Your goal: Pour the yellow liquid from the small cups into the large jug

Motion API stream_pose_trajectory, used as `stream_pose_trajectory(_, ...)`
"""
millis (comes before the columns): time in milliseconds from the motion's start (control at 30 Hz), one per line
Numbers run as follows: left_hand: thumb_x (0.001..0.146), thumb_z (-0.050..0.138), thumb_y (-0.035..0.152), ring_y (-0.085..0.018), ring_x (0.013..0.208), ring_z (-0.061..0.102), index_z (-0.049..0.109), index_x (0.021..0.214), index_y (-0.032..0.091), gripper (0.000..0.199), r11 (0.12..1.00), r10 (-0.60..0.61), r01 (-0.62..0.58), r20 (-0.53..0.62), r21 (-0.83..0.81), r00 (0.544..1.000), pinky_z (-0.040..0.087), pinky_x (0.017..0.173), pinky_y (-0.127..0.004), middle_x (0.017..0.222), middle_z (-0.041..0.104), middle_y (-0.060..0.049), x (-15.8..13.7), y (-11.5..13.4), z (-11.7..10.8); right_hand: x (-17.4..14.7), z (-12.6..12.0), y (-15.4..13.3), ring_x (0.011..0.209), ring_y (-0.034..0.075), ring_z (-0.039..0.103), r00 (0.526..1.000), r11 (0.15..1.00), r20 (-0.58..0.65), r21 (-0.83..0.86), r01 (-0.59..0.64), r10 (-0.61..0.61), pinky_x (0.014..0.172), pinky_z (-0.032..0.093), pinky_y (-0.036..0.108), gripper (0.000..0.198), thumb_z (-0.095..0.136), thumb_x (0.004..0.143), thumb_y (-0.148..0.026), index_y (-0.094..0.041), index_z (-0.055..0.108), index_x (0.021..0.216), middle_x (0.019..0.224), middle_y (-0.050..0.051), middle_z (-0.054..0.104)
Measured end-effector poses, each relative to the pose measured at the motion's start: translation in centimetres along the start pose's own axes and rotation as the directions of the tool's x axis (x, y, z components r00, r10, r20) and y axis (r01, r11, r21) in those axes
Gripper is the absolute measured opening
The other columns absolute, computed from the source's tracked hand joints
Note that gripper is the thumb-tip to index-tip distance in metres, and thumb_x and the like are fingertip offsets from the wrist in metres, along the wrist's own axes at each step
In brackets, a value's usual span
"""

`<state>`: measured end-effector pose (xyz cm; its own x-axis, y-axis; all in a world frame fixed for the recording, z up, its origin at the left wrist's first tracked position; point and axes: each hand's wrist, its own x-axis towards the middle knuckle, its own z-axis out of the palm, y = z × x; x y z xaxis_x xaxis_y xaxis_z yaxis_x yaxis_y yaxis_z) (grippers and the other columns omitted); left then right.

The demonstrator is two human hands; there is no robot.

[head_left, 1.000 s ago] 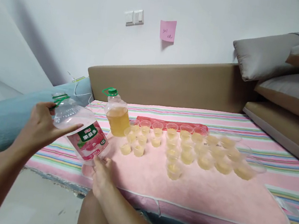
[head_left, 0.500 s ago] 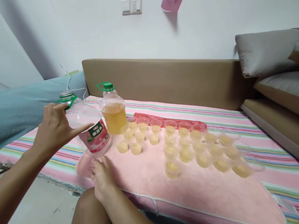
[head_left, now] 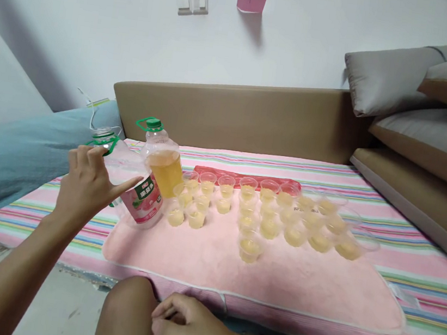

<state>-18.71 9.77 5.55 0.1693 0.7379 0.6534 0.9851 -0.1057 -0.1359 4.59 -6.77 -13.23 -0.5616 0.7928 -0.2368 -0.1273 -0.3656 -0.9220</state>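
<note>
With the left hand (head_left: 87, 185) clamped on the tilted empty bottle (head_left: 130, 185) and the right hand (head_left: 181, 329) loosely curled on the knee, a swing could topple the near cups (head_left: 184, 214).

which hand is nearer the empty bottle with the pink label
Left. The left hand grips the empty bottle near its neck; the right hand rests on the knee, well away from it.

Left hand (head_left: 85, 185): bare, I see no glove, ring or watch.
Right hand (head_left: 181, 329): bare too.
Forearms: no sleeves behind either hand.
Knees: uncovered.
</note>
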Motion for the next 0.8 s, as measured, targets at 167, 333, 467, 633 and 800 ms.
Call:
stream_pose_trajectory(167, 0.095, 0.067, 0.073, -0.05, 0.139, 0.046, 0.032, 0.151, 0.008, 0.094, 0.998, 0.056, -0.056, -0.003, 0.018, 0.998, 0.061, 0.089, -0.06, 0.142, 0.049, -0.029, -0.1, -0.3, 0.6, -2.0, -2.2, -0.3, 0.091, 0.02, 0.069, 0.999, 0.999, -0.006, -0.04, 0.032, -0.032, 0.077, 0.048, 0.024, 0.038, 0.079, 0.078, -0.029, -0.012, 0.073, 0.111, 0.096, 0.006, 0.071)
stream_pose_trajectory(333, 0.09, 0.077, 0.068, -0.044, 0.141, 0.035, 0.029, 0.15, 0.011, 0.096, 0.975, 0.22, -0.216, -0.113, 0.046, 0.969, 0.035, 0.123, -0.063, 0.142, 0.04, -0.024, 0.0, -1.7, 2.4, -6.4, -4.7, -5.6, 0.071, 0.012, 0.057, 0.999, 0.972, 0.043, -0.234, 0.024, -0.014, 0.065, 0.039, 0.02, 0.03, 0.069, 0.083, -0.029, -0.017, 0.077, 0.11, 0.086, 0.0, 0.065)
stream_pose_trajectory(467, 0.087, 0.08, 0.07, -0.044, 0.146, 0.03, 0.033, 0.145, 0.017, 0.092, 0.978, 0.196, -0.204, -0.152, -0.04, 0.969, 0.028, 0.127, -0.064, 0.145, 0.035, -0.023, 0.0, -1.9, 2.8, -9.6, -8.4, -9.9, 0.07, 0.014, 0.051, 0.981, 0.908, -0.076, -0.397, 0.133, -0.177, 0.064, 0.034, 0.023, 0.028, 0.067, 0.095, -0.044, -0.017, 0.074, 0.099, 0.077, 0.001, 0.058)
stream_pose_trajectory(633, 0.087, 0.083, 0.066, -0.044, 0.15, 0.032, 0.029, 0.146, 0.021, 0.091, 0.973, 0.224, -0.23, -0.206, -0.004, 0.953, 0.029, 0.128, -0.062, 0.149, 0.032, -0.023, -0.2, -1.5, 2.9, -10.9, -13.9, -10.7, 0.067, 0.016, 0.043, 0.75, 0.747, -0.464, -0.662, 0.059, -0.471, 0.064, 0.032, 0.027, 0.043, 0.074, 0.094, -0.061, -0.019, 0.065, 0.097, 0.076, -0.001, 0.049)
stream_pose_trajectory(800, 0.086, 0.086, 0.062, -0.046, 0.154, 0.032, 0.03, 0.149, 0.022, 0.094, 0.969, 0.222, -0.243, -0.279, -0.044, 0.934, 0.031, 0.129, -0.063, 0.155, 0.03, -0.024, -0.3, -0.8, 3.1, -9.3, -15.2, -8.4, 0.088, 0.022, 0.059, 0.575, 0.526, -0.529, -0.829, -0.192, -0.624, 0.073, 0.038, 0.03, 0.061, 0.094, 0.074, -0.055, -0.021, 0.059, 0.11, 0.106, 0.001, 0.061)
